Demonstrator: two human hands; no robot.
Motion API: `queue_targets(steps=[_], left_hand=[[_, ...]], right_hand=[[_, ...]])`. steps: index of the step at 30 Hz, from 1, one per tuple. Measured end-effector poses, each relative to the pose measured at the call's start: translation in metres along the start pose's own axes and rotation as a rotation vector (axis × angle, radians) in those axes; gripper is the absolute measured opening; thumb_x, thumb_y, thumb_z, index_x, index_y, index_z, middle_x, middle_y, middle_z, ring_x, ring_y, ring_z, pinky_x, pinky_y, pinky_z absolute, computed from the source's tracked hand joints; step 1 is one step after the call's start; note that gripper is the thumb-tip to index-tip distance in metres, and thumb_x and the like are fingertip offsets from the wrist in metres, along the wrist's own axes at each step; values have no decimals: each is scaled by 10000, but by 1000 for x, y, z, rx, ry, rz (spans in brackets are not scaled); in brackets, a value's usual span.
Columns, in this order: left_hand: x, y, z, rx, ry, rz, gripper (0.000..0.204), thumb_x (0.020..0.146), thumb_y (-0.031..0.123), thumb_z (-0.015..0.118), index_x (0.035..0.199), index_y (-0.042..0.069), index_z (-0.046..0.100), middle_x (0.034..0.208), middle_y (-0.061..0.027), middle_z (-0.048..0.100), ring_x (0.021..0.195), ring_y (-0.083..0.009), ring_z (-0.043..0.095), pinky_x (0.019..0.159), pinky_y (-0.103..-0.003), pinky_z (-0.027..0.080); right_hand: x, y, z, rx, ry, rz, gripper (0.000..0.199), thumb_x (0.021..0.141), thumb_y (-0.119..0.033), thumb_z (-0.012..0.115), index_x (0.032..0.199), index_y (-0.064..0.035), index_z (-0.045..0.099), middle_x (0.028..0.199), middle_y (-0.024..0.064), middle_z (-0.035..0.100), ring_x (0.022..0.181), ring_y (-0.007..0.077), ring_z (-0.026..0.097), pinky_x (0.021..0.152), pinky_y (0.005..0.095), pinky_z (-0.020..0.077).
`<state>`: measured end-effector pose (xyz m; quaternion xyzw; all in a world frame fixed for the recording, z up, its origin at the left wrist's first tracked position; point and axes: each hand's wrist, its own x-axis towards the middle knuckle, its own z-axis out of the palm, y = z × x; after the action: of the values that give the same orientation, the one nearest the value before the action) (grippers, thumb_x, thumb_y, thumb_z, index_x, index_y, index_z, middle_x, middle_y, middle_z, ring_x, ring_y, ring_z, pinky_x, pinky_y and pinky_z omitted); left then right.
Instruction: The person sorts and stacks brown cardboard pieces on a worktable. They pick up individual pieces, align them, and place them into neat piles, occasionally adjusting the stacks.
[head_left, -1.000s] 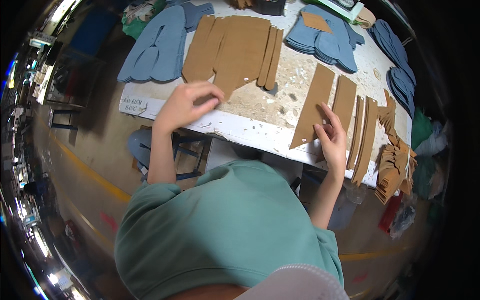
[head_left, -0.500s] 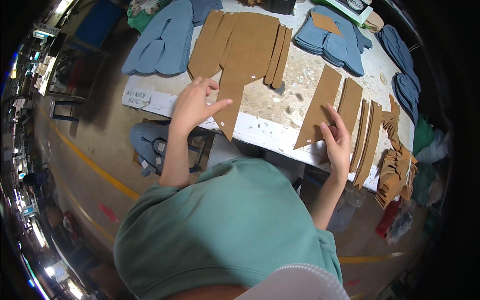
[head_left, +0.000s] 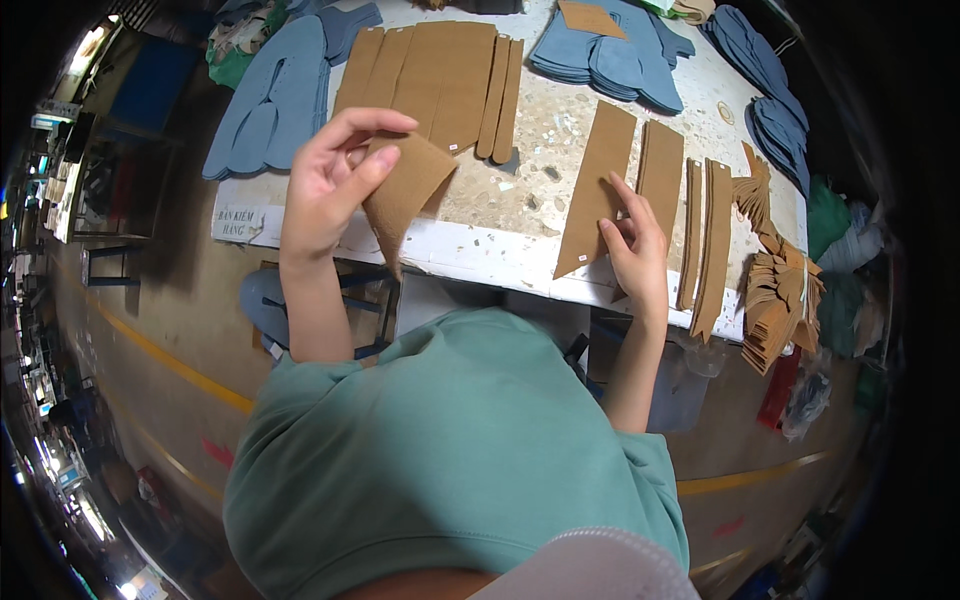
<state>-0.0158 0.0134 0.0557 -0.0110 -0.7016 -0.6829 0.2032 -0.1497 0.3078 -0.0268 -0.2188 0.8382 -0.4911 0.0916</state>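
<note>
My left hand (head_left: pixel 328 182) is raised over the table's front edge, thumb and fingers closed on a brown suede-like piece (head_left: pixel 418 172). The piece curls over, its rough side showing and its pointed end hanging down. My right hand (head_left: pixel 640 245) lies with fingers apart on the edge of another flat brown piece (head_left: pixel 596 180), which has a slanted end and a small white label. Behind my left hand, wide brown panels (head_left: pixel 450 85) lie side by side, and two narrow brown strips (head_left: pixel 498 100) with rounded ends lie beside them.
Stacked blue cut pieces (head_left: pixel 270 110) lie at the far left, with more blue stacks (head_left: pixel 615 60) at the back. Right of my right hand are brown strips (head_left: pixel 711 250) and a tied brown bundle (head_left: pixel 780 305). The white table's front edge (head_left: pixel 480 278) runs before me.
My left hand has lifted the pointed brown piece off the panels and curled it over. My right hand stays at the other brown piece. The whole view has shifted slightly.
</note>
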Motion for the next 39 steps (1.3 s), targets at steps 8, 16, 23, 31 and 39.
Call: queue_targets(steps=[8, 16, 23, 31, 39], left_hand=[[66, -7, 54, -63, -216, -92, 410, 915, 89, 571, 1309, -18, 528, 1240, -97, 596, 1084, -129, 590, 965, -258, 450], [31, -61, 79, -134, -208, -314, 452, 892, 28, 617, 1334, 27, 520, 1353, -67, 503, 926, -70, 596, 871, -197, 467], [-17, -91, 86, 233, -69, -312, 454, 865, -26, 650, 1305, 4, 540, 1229, -73, 508, 807, -58, 586, 702, -167, 488], [-48, -72, 93, 199, -53, -331, 488, 839, -30, 675, 1309, 5, 544, 1252, -84, 492, 798, -67, 589, 686, -186, 522], [-61, -64, 99, 389, -34, -298, 468, 818, 7, 709, 1262, 20, 564, 1173, -99, 499, 721, -121, 641, 644, -248, 583]], right_hand=[[0, 4, 0, 6, 10, 2, 553, 823, -14, 652, 1353, -125, 539, 1046, 91, 597, 705, 171, 589, 700, 302, 499], [-2, 3, 2, 17, 37, -8, 552, 825, -29, 667, 1354, -118, 537, 1038, 93, 595, 692, 174, 590, 675, 301, 501], [-7, 4, 9, 99, 38, 18, 621, 829, 1, 664, 1414, -48, 459, 1170, 104, 572, 709, 135, 589, 694, 262, 507], [-22, 4, 11, 513, -169, 106, 671, 838, 67, 643, 1454, -5, 385, 1299, 64, 488, 767, 46, 535, 724, 197, 475], [-44, -16, 21, 354, 3, 105, 695, 798, 61, 676, 1435, -108, 452, 1215, 88, 529, 673, 71, 573, 608, 224, 503]])
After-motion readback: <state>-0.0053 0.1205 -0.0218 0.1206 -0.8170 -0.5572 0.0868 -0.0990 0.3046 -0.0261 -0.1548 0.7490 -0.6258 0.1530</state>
